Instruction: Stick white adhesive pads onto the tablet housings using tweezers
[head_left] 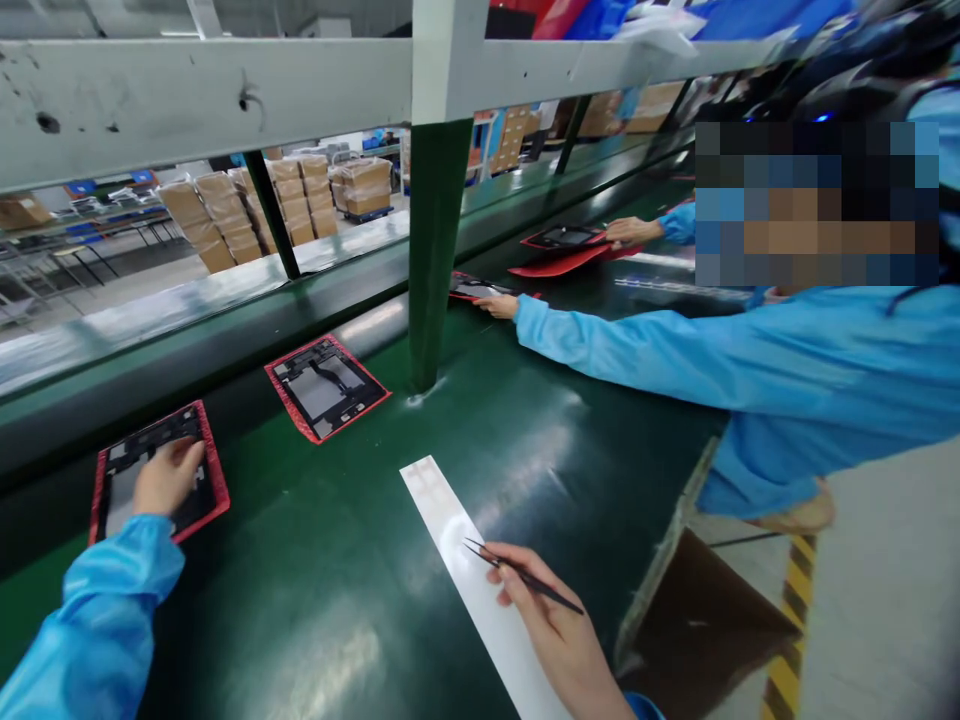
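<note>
My right hand [551, 620] holds dark, fine-tipped tweezers [536, 582] over a long white strip [442, 510] on the green surface. The tweezers' two tips stand slightly apart, with nothing visible between them. My left hand [166, 478] is over an opened tablet-like device [126, 497] on a red sheet at the left. Its fingers are curled together; whatever they may pinch is hidden. A second such device [322, 385], with grey panels and a black ribbon cable, lies on its own red sheet to the right of the first.
A green post [433, 260] rises from the work surface [337, 560] under a pale beam [202, 100]. At the right, a co-worker in a blue sleeve [630, 345] handles more devices [562, 238]. A brown box [697, 610] stands below the table edge. Wrapped cartons [232, 215] are stacked behind.
</note>
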